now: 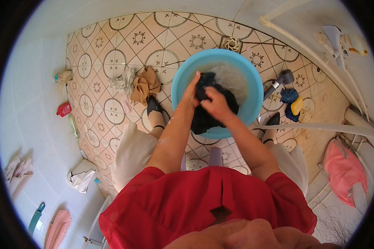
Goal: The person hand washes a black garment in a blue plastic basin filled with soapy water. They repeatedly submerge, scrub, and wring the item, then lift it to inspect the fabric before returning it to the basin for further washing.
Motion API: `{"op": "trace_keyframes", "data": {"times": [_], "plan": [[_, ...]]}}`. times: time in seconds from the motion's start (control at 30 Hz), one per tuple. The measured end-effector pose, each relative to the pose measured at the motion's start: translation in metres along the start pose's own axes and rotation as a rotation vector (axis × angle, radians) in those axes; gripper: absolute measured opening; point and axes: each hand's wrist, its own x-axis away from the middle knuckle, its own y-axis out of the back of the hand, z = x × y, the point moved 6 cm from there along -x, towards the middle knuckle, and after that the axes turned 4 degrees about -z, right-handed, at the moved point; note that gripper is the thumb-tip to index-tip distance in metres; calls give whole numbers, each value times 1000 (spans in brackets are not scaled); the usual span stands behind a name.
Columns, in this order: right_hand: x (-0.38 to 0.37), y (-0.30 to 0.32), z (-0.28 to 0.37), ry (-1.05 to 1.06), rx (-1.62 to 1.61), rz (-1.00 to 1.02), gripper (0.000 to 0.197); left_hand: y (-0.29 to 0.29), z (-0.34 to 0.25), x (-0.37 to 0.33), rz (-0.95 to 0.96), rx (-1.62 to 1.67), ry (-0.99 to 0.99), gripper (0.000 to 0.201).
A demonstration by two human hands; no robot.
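A light blue plastic basin [176, 85] stands on the tiled floor in front of me, holding cloudy, sudsy water [232, 76]. A dark, wet cloth garment [216, 118] is bunched in its near half and partly hangs over the near left rim. My left hand [191, 93] grips the garment at the basin's left side, thumb up. Pressed against the same bunched fabric, my right hand [217, 106] is closed on it, its knuckles close to the left hand. The fingertips of both hands are partly hidden in the dark folds.
Left of the basin lie brown cloth [146, 85] and pale patterned cloth [122, 81]. To the right are a grey-handled tool with a black head [284, 77], blue cloth [289, 96] and a yellow block [297, 106]. A pale hose [320, 128] crosses at right. A red bottle [64, 109] is by the left wall.
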Motion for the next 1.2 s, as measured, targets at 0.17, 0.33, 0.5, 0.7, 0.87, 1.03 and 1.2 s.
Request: {"op": "trace_keyframes", "data": {"times": [0.17,0.33,0.5,0.7,0.87,1.03,1.2], "plan": [[23,-26,54,341,235,-232,24,26,14,-18,248,-81,44,37],[-27,-18,-5,-8,431,-242,23,40,35,-32,19,116,-31,36],[-65,50,-96,-470,394,-379,32,46,26,-42,-195,-162,-52,49],[-40,28,-112,-394,538,19,61,41,-1,-21,-158,-90,-97,60],[-46,62,-131,-376,168,-449,52,59,3,-31,-248,-92,-59,58],[-2,-5,-9,20,-3,-108,43,26,2,-15,-86,-51,-35,48],[23,-27,46,118,266,-99,22,16,7,-12,66,-259,-87,37]]}}
